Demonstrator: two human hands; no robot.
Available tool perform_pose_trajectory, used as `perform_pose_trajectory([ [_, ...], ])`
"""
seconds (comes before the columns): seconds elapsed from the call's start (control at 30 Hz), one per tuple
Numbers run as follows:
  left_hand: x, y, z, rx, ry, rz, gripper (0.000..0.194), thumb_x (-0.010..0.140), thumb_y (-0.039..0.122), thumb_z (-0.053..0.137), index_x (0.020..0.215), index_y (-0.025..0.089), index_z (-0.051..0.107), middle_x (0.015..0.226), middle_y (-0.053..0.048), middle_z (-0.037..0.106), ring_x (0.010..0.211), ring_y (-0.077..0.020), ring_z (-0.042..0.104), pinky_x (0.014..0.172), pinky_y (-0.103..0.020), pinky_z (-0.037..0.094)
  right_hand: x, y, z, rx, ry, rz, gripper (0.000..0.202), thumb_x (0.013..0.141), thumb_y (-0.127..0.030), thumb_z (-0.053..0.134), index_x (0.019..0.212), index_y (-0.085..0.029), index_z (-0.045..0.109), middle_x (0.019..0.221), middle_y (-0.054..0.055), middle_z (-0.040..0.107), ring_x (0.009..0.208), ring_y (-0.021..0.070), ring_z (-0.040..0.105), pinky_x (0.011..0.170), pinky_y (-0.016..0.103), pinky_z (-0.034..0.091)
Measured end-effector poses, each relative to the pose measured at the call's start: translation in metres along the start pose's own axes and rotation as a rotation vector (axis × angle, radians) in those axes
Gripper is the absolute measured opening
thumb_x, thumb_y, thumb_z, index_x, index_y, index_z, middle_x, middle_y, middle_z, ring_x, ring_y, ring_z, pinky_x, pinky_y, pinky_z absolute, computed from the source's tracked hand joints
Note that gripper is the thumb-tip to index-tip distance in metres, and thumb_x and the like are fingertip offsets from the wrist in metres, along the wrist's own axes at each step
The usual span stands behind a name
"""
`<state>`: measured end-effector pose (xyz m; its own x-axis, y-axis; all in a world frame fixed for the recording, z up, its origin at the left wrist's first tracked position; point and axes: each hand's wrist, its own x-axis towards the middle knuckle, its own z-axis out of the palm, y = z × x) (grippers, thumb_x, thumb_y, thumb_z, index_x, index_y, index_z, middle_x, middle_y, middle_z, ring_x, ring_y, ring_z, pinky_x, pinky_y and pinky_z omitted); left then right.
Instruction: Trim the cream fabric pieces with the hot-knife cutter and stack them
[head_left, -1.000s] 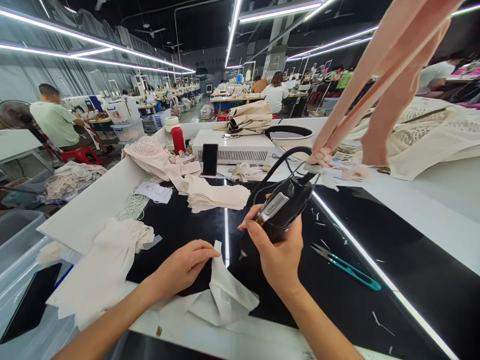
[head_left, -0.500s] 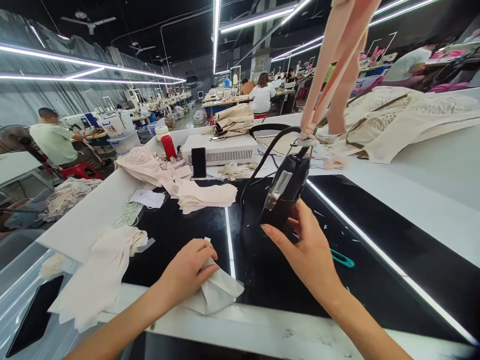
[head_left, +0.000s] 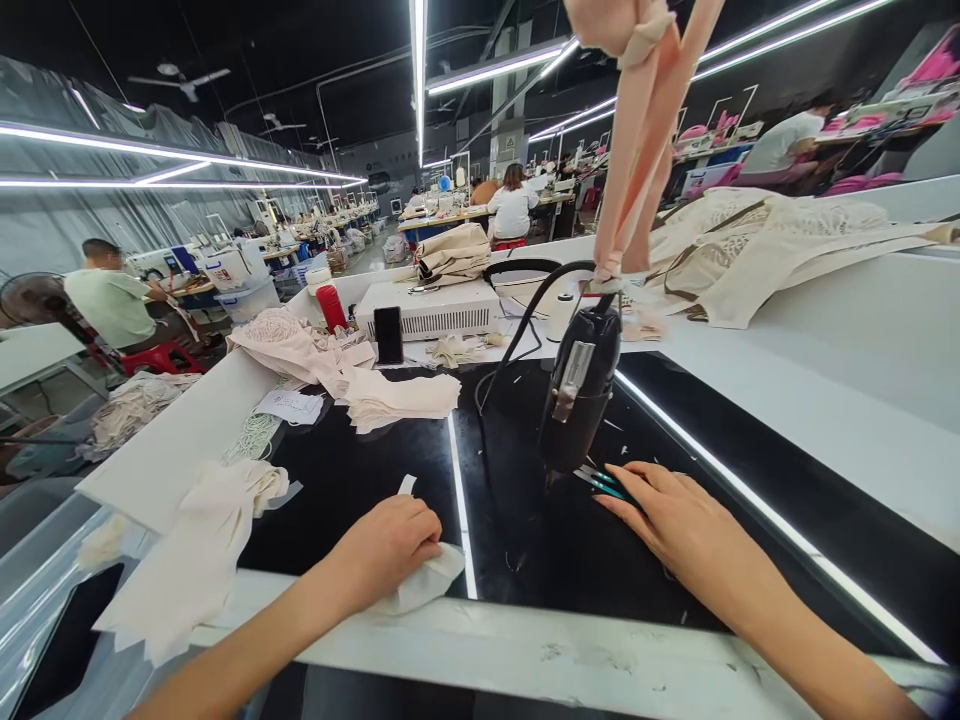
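Observation:
My left hand [head_left: 394, 550] is closed on a pale fabric piece [head_left: 431, 582] at the front edge of the black glass surface [head_left: 525, 560]. A small white strip [head_left: 407, 485] sticks up just behind its knuckles. On the right, my right hand [head_left: 667, 510] grips teal thread snips [head_left: 607, 485] between thumb and fingers, blades pointing left. Just beyond the blades hangs a black corded hand tool [head_left: 581, 390] with a metal plate, held up by peach fabric straps [head_left: 634, 170]. Neither hand touches that tool.
Behind lie stacked pale fabric pieces [head_left: 401, 397], a phone [head_left: 388, 335], a white vented box [head_left: 442, 310] and a red bottle [head_left: 331, 308]. More cut fabric [head_left: 199, 550] lies at left, lace garments [head_left: 772, 245] at right. A black cable [head_left: 517, 335] loops behind the tool. People sit at machines beyond.
My right hand has let go of the black tool, moved right and picked up the teal snips. The tool now hangs free. My left hand keeps the fabric, more of it now bunched under the fingers.

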<state>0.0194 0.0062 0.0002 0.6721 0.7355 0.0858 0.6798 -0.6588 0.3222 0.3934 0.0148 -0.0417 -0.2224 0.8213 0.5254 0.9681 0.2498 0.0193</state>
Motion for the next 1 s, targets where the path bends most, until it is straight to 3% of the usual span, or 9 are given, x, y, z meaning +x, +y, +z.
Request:
perform_pose_trajectory([
  [0.17, 0.001, -0.004, -0.004, 0.002, -0.025, -0.074, 0.015, 0.092, 0.024, 0.076, 0.098, 0.018, 0.063, 0.090, -0.002, 0.066, 0.085, -0.0207, 0.061, 0.080, -0.032, 0.047, -0.002, -0.002, 0.006, 0.101, -0.020, 0.007, 0.068, 0.105, -0.058, 0.018, 0.103, -0.017, 0.072, 0.086, 0.013, 0.070, 0.068, 0.0288, 0.066, 0.063, 0.043, 0.051],
  [0.37, -0.004, 0.000, -0.012, -0.113, -0.031, -0.160, 0.021, 0.093, 0.038, 0.072, 0.085, 0.019, 0.069, 0.079, 0.003, 0.061, 0.074, -0.0149, 0.056, 0.066, -0.024, 0.039, 0.001, -0.011, -0.003, 0.282, 0.043, 0.115, 0.062, 0.100, -0.068, 0.021, 0.081, -0.022, 0.059, 0.073, 0.010, 0.065, 0.062, 0.0281, 0.064, 0.058, 0.041, 0.049],
  [0.47, -0.008, 0.009, -0.016, -0.358, -0.017, -0.291, 0.021, 0.089, 0.039, 0.071, 0.085, 0.019, 0.075, 0.072, 0.004, 0.056, 0.066, -0.0122, 0.049, 0.059, -0.023, 0.033, -0.002, -0.016, -0.014, 0.423, 0.017, 0.185, 0.047, 0.099, -0.061, 0.030, 0.074, -0.027, 0.049, 0.063, 0.006, 0.061, 0.053, 0.0240, 0.059, 0.051, 0.037, 0.046],
  [0.6, -0.014, 0.023, -0.018, -0.749, -0.026, -0.477, 0.026, 0.079, 0.042, 0.076, 0.086, 0.017, 0.080, 0.063, 0.005, 0.052, 0.060, -0.0108, 0.041, 0.058, -0.024, 0.029, -0.012, -0.031, -0.024, 0.684, -0.054, 0.341, 0.031, 0.098, -0.051, 0.040, 0.082, -0.028, 0.051, 0.059, 0.001, 0.063, 0.044, 0.0203, 0.058, 0.044, 0.031, 0.047],
  [0.67, -0.018, 0.030, -0.018, -0.827, -0.020, -0.510, 0.029, 0.077, 0.044, 0.077, 0.087, 0.017, 0.081, 0.067, 0.003, 0.059, 0.063, -0.0115, 0.045, 0.060, -0.024, 0.032, -0.020, -0.047, -0.029, 0.762, -0.030, 0.345, 0.030, 0.097, -0.053, 0.045, 0.089, -0.027, 0.058, 0.063, 0.003, 0.068, 0.054, 0.0236, 0.067, 0.047, 0.030, 0.052],
  [0.7, -0.020, 0.033, -0.018, -0.850, -0.012, -0.518, 0.030, 0.076, 0.045, 0.078, 0.087, 0.017, 0.081, 0.071, 0.001, 0.063, 0.066, -0.0125, 0.049, 0.063, -0.024, 0.034, -0.025, -0.056, -0.032, 0.790, -0.012, 0.326, 0.032, 0.096, -0.055, 0.048, 0.098, -0.027, 0.063, 0.075, 0.006, 0.074, 0.069, 0.0270, 0.074, 0.056, 0.032, 0.058],
  [0.77, -0.025, 0.041, -0.017, -0.881, 0.000, -0.527, 0.033, 0.075, 0.047, 0.079, 0.089, 0.018, 0.083, 0.079, -0.001, 0.070, 0.074, -0.0154, 0.056, 0.069, -0.025, 0.040, -0.034, -0.077, -0.039, 0.853, -0.081, 0.284, 0.040, 0.097, -0.056, 0.048, 0.121, -0.029, 0.066, 0.096, 0.008, 0.079, 0.099, 0.0309, 0.077, 0.074, 0.036, 0.063],
  [0.83, -0.029, 0.048, -0.018, -0.893, 0.001, -0.533, 0.033, 0.075, 0.048, 0.080, 0.090, 0.018, 0.084, 0.084, -0.003, 0.074, 0.080, -0.0179, 0.060, 0.074, -0.027, 0.043, -0.040, -0.099, -0.048, 0.938, -0.176, 0.175, 0.041, 0.099, -0.056, 0.049, 0.125, -0.032, 0.069, 0.112, 0.007, 0.078, 0.113, 0.0308, 0.073, 0.085, 0.037, 0.064],
  [1.0, -0.042, 0.068, -0.021, -0.892, -0.020, -0.532, 0.035, 0.077, 0.046, 0.076, 0.094, 0.017, 0.084, 0.078, -0.003, 0.073, 0.071, -0.0156, 0.057, 0.065, -0.025, 0.040, -0.045, -0.132, -0.062, 1.096, -0.139, 0.008, 0.037, 0.101, -0.053, 0.047, 0.122, -0.037, 0.074, 0.106, 0.004, 0.080, 0.096, 0.0284, 0.077, 0.081, 0.036, 0.065],
])
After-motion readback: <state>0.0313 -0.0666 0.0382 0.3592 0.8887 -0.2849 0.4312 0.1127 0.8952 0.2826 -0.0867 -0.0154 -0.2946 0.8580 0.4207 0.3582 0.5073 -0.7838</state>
